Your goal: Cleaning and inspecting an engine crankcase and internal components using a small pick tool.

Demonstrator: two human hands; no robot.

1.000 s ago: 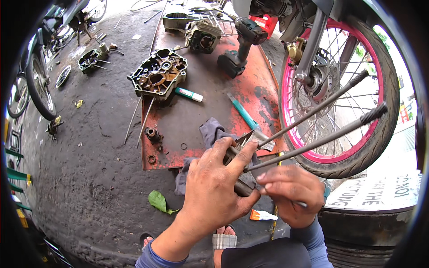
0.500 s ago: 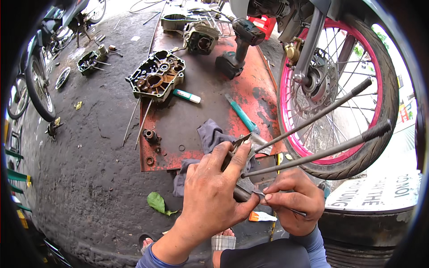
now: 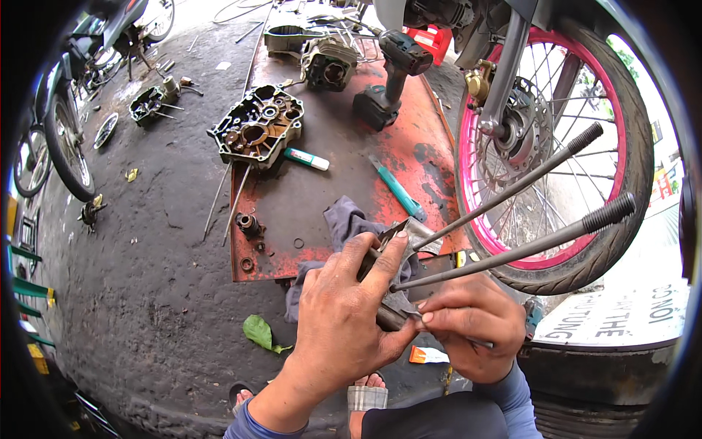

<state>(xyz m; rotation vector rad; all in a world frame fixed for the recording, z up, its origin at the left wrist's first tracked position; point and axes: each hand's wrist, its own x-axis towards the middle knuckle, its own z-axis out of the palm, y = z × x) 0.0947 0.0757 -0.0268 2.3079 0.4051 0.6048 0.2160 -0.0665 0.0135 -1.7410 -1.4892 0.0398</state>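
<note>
My left hand [image 3: 340, 300] is wrapped around a grey metal engine part [image 3: 389, 319], thumb below and fingers across its top. Two long studs with threaded ends, an upper one [image 3: 504, 192] and a lower one [image 3: 512, 254], stick out of it toward the upper right. Close to its lower edge, my right hand [image 3: 475, 318] pinches a thin metal tool [image 3: 411, 312] with a flat tip. The tip meets the part near my left thumb; most of the shaft is hidden by my fingers. Behind the part lies a dark grey rag [image 3: 345, 221].
On the worn red metal sheet lie an open crankcase half [image 3: 263, 128], a cylinder-like casting [image 3: 329, 66], a cordless drill [image 3: 393, 77], a green utility knife [image 3: 398, 190] and a white-and-green tube [image 3: 307, 159]. A pink-rimmed motorcycle wheel [image 3: 621, 139] stands at right. An orange-and-white item [image 3: 428, 355] lies below my hands.
My right hand has shifted slightly left and up with the thin metal tool along the part's edge. The studs' ends have tipped up a little. My left hand keeps its hold.
</note>
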